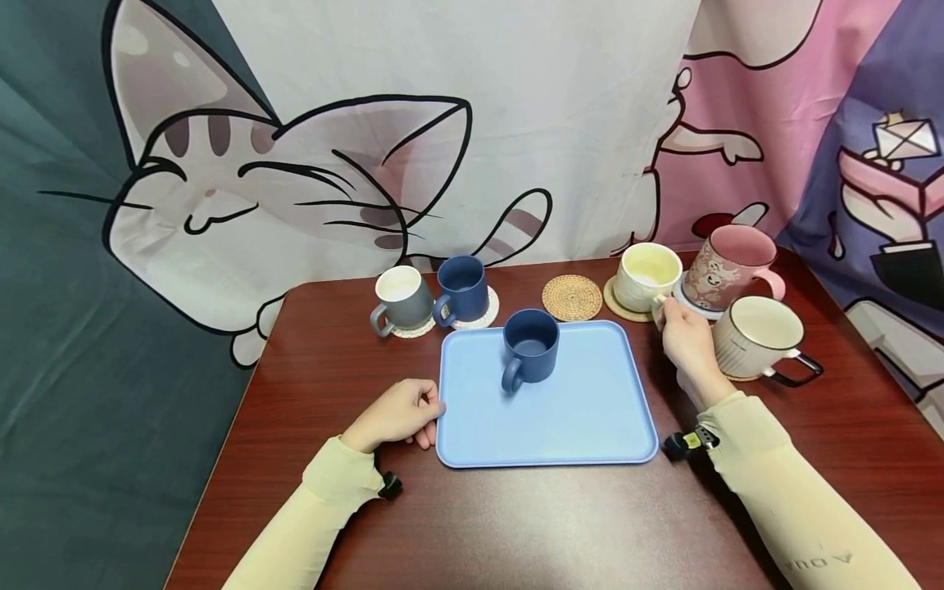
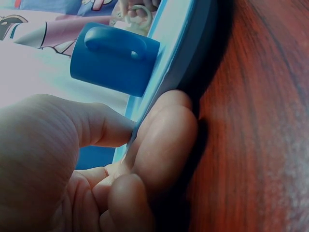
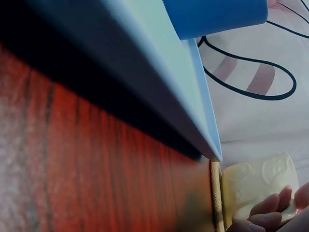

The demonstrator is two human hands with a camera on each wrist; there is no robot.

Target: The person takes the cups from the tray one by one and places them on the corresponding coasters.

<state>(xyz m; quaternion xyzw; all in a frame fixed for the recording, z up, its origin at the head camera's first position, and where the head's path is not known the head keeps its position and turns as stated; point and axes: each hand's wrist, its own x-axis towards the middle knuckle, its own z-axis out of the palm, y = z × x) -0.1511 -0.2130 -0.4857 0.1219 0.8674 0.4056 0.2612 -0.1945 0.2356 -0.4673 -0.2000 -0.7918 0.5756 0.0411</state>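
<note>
My left hand (image 1: 399, 412) pinches the left rim of a light blue tray (image 1: 590, 410), thumb on top and fingers beneath, as the left wrist view shows. On the tray stands an upright dark blue mug (image 1: 533, 352), its handle toward me. At the back right my right hand (image 1: 687, 342) grips the handle of a pale yellow mug (image 1: 649, 274). That mug is upright on a round coaster (image 1: 618, 305). In the right wrist view the fingers (image 3: 270, 205) curl at the yellow mug's handle, low in the corner.
A grey mug (image 1: 407, 303) and another blue mug (image 1: 465, 288) stand on coasters behind the tray. A bare woven coaster (image 1: 572, 297) lies at the back. To the right are a pink mug (image 1: 726, 266) and a cream mug (image 1: 755, 336) with a black handle. A printed curtain (image 1: 560, 123) hangs behind.
</note>
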